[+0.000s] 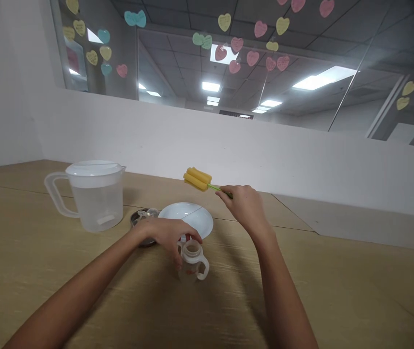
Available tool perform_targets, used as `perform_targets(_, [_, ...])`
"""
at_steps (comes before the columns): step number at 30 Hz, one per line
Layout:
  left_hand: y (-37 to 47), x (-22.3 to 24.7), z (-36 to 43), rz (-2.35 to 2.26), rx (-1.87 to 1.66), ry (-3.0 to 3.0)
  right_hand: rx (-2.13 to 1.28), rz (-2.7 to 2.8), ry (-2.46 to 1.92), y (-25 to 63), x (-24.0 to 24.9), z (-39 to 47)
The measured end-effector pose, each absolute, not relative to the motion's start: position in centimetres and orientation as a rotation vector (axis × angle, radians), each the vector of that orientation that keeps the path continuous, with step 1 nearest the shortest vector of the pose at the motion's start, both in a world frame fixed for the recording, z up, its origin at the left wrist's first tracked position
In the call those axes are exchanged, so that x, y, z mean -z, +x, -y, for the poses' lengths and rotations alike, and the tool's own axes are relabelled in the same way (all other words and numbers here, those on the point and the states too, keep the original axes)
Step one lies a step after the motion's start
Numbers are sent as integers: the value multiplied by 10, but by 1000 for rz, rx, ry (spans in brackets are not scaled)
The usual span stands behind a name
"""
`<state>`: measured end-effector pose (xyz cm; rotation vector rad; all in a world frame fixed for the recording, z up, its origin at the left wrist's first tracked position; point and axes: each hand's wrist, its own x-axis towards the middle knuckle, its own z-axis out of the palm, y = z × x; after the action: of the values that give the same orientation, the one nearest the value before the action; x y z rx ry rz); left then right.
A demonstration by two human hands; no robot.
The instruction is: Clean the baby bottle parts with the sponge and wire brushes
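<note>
A small clear bottle [191, 261] with two side handles and an uncapped mouth is upright on the table. My left hand [172, 237] curves around its left side and far handle, fingers bent against it. In my right hand [243, 206] is the thin green handle of a brush with a yellow sponge head [197, 179]; the sponge is raised and tilted to the left, apart from the bottle. Behind the bottle lies a white bowl [203, 220]. A dark round dish [134, 218] holding small clear parts is partly hidden by my left hand.
A large translucent pitcher [98, 201] with a lid and liquid inside stands at the left on the wooden table [337, 291]. Beyond the table rises a white wall [148, 140] under a window with heart-shaped notes.
</note>
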<state>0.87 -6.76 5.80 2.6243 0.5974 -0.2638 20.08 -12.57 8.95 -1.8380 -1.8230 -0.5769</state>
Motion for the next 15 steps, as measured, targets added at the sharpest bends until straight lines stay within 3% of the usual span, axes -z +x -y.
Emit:
perform_targets(4, [-7, -66, 57, -689, 205, 2605, 577, 1819, -1830, 202, -89, 126])
perform_targets(9, [-50, -68, 15, -1160, 28, 2584, 563, 1803, -1840, 203, -89, 126])
perform_targets(11, [-61, -60, -3, -1526, 167, 2506, 554, 1805, -1845, 204, -90, 125])
perform_targets(15, [-66, -37, -23, -1691, 338, 2358, 533, 1808, -1849, 204, -90, 125])
